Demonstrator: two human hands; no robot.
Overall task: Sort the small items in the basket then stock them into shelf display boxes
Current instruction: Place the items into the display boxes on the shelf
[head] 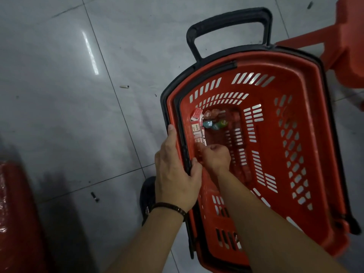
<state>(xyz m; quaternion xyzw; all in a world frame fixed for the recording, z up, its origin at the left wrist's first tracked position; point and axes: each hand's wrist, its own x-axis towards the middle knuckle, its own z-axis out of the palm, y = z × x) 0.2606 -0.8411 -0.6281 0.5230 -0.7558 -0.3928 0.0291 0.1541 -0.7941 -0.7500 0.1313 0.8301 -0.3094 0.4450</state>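
While left hand (pixel 175 170) grips the red basket (pixel 315 134) rim to steady it, right hand (pixel 215 158) curls over small red-and-white boxes (pixel 198 131) just ahead; grasp unclear.

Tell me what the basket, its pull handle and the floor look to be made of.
The basket looks like moulded red plastic, slightly glossy, judging by its slotted walls and rounded rim. The pull handle is black and matt, probably plastic or rubber-covered; which one cannot be told. The floor seems to be pale glazed tile, likely ceramic: grout lines and a bright light reflection show.
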